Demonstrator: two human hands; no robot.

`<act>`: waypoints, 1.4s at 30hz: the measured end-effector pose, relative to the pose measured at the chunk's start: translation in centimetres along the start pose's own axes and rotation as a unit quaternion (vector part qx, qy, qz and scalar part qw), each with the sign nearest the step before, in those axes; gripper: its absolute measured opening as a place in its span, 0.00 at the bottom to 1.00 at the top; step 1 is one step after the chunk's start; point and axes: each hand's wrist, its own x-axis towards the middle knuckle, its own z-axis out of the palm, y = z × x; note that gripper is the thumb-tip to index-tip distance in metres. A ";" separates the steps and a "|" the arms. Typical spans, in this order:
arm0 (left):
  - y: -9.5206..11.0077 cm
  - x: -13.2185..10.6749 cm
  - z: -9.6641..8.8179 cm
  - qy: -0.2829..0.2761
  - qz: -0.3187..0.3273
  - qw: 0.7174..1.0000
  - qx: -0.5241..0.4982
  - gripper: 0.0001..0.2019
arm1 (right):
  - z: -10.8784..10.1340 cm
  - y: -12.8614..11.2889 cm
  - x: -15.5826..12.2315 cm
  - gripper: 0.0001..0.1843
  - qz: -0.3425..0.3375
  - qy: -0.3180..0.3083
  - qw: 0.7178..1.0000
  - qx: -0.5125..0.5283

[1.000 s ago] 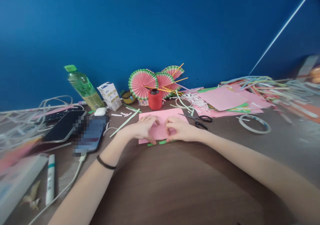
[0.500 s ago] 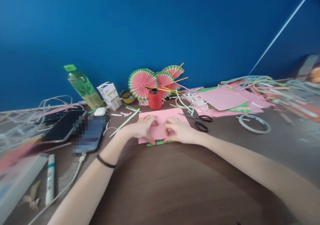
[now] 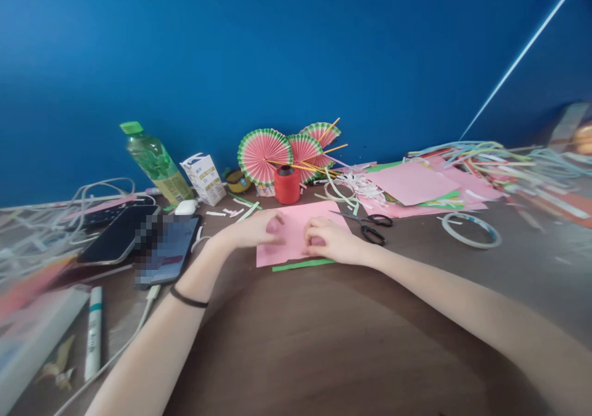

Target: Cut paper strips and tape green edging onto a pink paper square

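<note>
A pink paper sheet [image 3: 296, 219] lies flat on the dark table, with a narrow green strip [image 3: 303, 265] along its near edge. Over the sheet's left part is my left hand [image 3: 252, 228], its fingers apart and slightly blurred, with nothing visible in them. My right hand [image 3: 333, 240] rests on the sheet's right part with bent fingers, its fingertips and thumb pressed on the paper close to the green strip. Just beyond this hand lie black-handled scissors [image 3: 374, 227], their blades touching the sheet's far right corner.
Behind the sheet stand a red thread spool [image 3: 287, 185] and pleated pink-and-green paper fans [image 3: 264, 156]. To the right lie stacked pink papers [image 3: 416, 182] and a tape roll [image 3: 470, 230]. Leftward are a carton [image 3: 203, 179], a green bottle [image 3: 155, 160], a phone [image 3: 171, 249] and a marker [image 3: 93, 333].
My left hand has drawn back to the left and lifted off the near edge, uncovering more of the green strip. The right hand stays nearly in place, its thumb slightly farther from the strip.
</note>
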 end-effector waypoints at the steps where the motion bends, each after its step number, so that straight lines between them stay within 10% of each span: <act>1: -0.3 -0.1 -0.4 0.030 -0.007 0.999 0.010 0.19 | 0.0 0.1 0.1 0.09 -0.002 0.013 1.000 0.004; 7: -3.6 -1.3 -3.1 0.200 -0.134 0.967 0.086 0.12 | 0.0 1.2 0.3 0.06 0.000 0.098 0.995 0.022; 18: -9.1 -3.2 -4.7 0.190 -0.284 0.925 0.167 0.13 | 0.1 2.0 0.5 0.07 0.029 0.127 0.990 0.055; 30: -5.5 -5.7 -7.4 0.280 -0.330 0.896 0.100 0.13 | -0.8 2.3 0.4 0.09 0.095 0.192 0.966 0.147; 42: -5.4 -7.1 -8.7 0.341 -0.368 0.863 0.065 0.14 | -5.9 7.5 0.1 0.07 0.156 0.401 0.872 0.235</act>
